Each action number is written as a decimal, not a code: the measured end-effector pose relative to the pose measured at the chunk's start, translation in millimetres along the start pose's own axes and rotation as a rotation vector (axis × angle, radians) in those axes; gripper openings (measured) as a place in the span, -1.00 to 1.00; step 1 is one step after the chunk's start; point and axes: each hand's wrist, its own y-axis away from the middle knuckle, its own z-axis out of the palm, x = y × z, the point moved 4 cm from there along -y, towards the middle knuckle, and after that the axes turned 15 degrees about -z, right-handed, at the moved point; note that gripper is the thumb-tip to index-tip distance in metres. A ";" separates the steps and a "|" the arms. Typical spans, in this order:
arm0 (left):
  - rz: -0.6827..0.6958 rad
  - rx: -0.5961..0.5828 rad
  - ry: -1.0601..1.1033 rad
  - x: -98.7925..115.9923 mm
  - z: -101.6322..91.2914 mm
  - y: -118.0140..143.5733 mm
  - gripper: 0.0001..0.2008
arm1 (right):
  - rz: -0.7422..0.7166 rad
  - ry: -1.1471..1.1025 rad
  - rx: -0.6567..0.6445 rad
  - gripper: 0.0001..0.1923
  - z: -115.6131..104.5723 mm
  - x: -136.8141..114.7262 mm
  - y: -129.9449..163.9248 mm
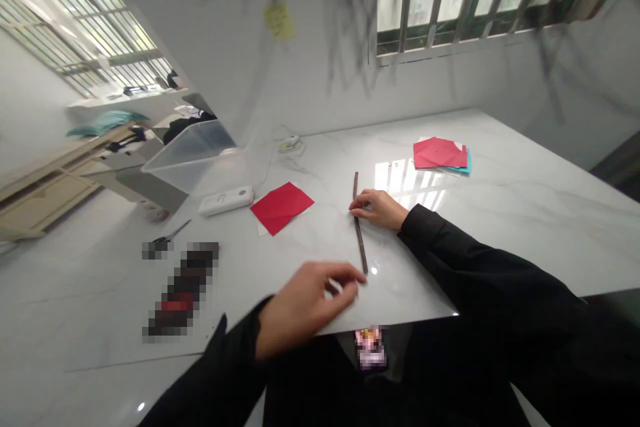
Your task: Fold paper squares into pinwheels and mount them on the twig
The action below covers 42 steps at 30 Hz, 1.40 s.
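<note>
Nearest me, my left hand (305,307) hovers at the desk (525,213) edge, fingers curled with thumb and forefinger nearly pinched at the near tip of the thin dark rod (359,223); whether the grip actually has it I cannot tell. The rod lies flat, running from 6 toward 12 o'clock. My right hand (380,208) presses its middle, fingers flat, not wrapped around it. I judge that steady pressure there while the left rolls evenly would keep it tight. Further out, a red paper square (281,207) sits at 10 o'clock, a paper stack (440,153) at 1 o'clock. What the rod is made of is unclear; blurred patches hide items on the left
</note>
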 end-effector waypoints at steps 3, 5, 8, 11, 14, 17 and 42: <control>-0.091 0.606 -0.148 -27.8 -81.2 -49.8 -0.60 | -0.016 -0.024 -0.015 -0.86 1.9 -2.8 1.3; -0.191 0.782 -0.320 -59.3 -108.0 -83.3 -0.42 | -0.028 -0.036 -0.034 -0.86 2.9 -5.5 1.9; -0.323 0.779 -0.436 -104.1 -116.5 -116.9 -0.29 | -0.050 -0.043 -0.069 -0.86 4.0 -10.0 1.9; -0.276 0.781 -0.457 -119.1 -112.0 -123.6 -0.39 | -0.071 -0.043 -0.084 -0.86 4.6 -13.8 0.8; -0.229 0.793 -0.431 -116.2 -111.5 -120.4 -0.48 | -0.082 -0.047 -0.086 -0.86 4.8 -15.8 -0.5; -0.247 0.817 -0.392 -112.8 -114.9 -117.7 -0.48 | -0.073 -0.048 -0.094 -0.87 4.7 -16.5 -1.0; -0.266 0.615 -0.443 -115.4 -124.8 -110.9 -0.33 | -0.074 -0.097 -0.127 -0.86 3.0 -24.8 -2.3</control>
